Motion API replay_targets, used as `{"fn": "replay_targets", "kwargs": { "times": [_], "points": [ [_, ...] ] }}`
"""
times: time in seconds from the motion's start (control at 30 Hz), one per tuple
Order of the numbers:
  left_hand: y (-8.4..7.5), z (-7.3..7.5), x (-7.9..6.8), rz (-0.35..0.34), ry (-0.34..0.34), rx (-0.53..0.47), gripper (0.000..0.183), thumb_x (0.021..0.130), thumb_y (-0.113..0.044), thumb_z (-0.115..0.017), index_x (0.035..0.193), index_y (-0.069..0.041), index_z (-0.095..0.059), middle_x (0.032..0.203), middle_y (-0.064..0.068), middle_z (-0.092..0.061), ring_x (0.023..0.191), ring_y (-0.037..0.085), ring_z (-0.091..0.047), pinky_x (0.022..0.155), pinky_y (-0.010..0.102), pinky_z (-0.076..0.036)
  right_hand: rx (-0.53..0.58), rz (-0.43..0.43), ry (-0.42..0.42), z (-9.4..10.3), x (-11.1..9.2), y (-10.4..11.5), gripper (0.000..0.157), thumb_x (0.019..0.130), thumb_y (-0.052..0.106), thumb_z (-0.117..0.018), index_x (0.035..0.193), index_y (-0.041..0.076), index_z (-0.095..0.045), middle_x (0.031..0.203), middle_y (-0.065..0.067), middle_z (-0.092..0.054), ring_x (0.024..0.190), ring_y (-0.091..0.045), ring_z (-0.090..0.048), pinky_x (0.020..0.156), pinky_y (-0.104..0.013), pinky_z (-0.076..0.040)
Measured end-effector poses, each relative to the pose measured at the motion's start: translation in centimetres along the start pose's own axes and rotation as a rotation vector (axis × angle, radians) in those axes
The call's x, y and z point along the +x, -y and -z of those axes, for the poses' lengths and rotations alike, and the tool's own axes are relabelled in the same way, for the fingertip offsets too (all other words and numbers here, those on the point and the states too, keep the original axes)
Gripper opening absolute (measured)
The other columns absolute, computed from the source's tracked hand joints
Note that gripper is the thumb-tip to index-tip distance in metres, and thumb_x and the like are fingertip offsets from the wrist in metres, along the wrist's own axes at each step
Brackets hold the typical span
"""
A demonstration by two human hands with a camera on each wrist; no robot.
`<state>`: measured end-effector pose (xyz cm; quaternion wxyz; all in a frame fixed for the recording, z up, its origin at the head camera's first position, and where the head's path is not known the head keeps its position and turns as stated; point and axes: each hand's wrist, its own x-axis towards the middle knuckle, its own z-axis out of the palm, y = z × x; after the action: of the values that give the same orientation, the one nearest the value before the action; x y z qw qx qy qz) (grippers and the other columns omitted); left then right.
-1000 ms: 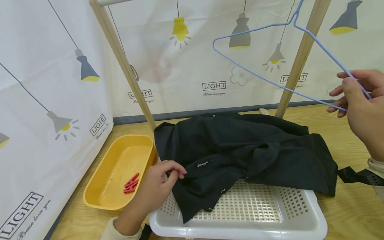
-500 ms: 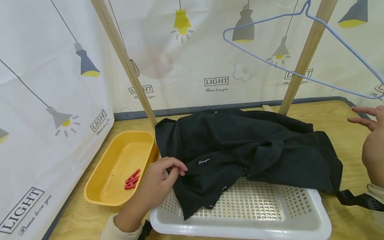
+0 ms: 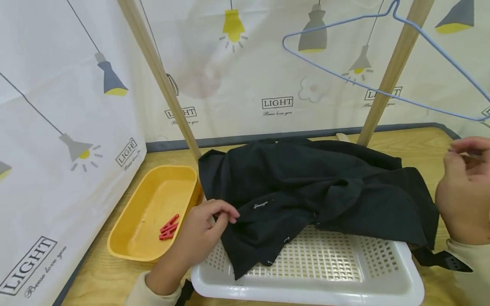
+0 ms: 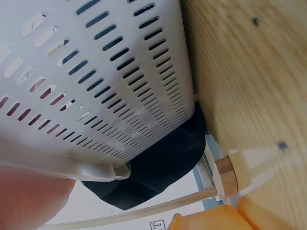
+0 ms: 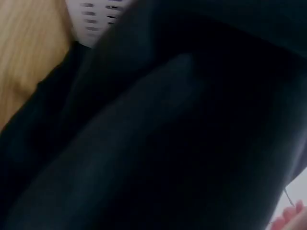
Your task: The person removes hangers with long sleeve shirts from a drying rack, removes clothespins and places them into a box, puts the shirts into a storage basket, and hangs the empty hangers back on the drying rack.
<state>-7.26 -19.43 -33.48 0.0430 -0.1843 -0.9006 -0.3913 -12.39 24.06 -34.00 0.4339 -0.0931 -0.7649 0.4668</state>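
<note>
A black garment (image 3: 275,170) with small white lettering lies bunched over the white perforated basket (image 3: 321,293), its folds spilling over the rim. At the garment's left side, my left hand (image 3: 200,227) rests over the basket's edge with loosely bent fingers. My right hand (image 3: 465,191) is at the right edge of the head view, fingers loosely bent, nothing showing in them. Above it hangs a blue wire hanger (image 3: 356,85), its hook cut off by the frame top. Dark cloth (image 5: 158,134) fills most of the right wrist view, with fingertips (image 5: 292,215) in its corner.
Left of the basket stands a yellow tub (image 3: 153,212) with red clothespins (image 3: 168,229) inside. Two wooden posts (image 3: 164,80) rise behind the garment, before a lamp-patterned cloth wall (image 3: 249,76). All stands on a wood-grain surface (image 3: 413,138).
My right hand has let go of the blue hanger, dropped below it and come back slightly left. The hanger now hangs apart from the hand. My left hand has barely moved.
</note>
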Motion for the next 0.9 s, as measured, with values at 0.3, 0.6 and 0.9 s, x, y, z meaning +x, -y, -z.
{"fn": "replay_targets", "kwargs": {
  "times": [0.3, 0.6, 0.9],
  "points": [
    [0.0, -0.3, 0.3, -0.010, -0.018, 0.005, 0.022, 0.091, -0.011, -0.052, 0.085, -0.030, -0.064, 0.080, -0.016, -0.060, 0.068, 0.004, -0.051, 0.056, 0.020, -0.045, -0.020, 0.137, 0.929, -1.2, -1.3, -1.4, 0.051, 0.092, 0.017, -0.053, 0.140, 0.025, -0.037, 0.146, -0.004, -0.030, 0.136, -0.009, -0.021, 0.106, -0.044, -0.023],
    [-0.2, -0.1, 0.1, 0.022, -0.014, 0.012, 0.020, 0.091, -0.012, -0.052, 0.085, -0.026, -0.066, 0.079, -0.016, -0.060, 0.073, 0.004, -0.053, 0.063, 0.020, -0.047, -0.142, 0.041, 1.153, -1.4, -1.6, -0.9, 0.057, 0.095, 0.032, -0.047, 0.144, 0.041, -0.018, 0.151, -0.008, -0.023, 0.134, -0.038, -0.027, 0.094, -0.057, -0.029],
    [-0.2, 0.0, 0.1, 0.016, -0.009, 0.006, 0.022, 0.091, -0.011, -0.050, 0.085, -0.026, -0.065, 0.080, -0.016, -0.060, 0.073, 0.004, -0.054, 0.064, 0.021, -0.048, -0.300, -0.003, 1.153, -1.2, -1.3, -0.7, 0.064, 0.093, 0.044, -0.044, 0.147, 0.029, -0.014, 0.145, -0.024, -0.028, 0.124, -0.050, -0.035, 0.087, -0.063, -0.032]
  ]
}}
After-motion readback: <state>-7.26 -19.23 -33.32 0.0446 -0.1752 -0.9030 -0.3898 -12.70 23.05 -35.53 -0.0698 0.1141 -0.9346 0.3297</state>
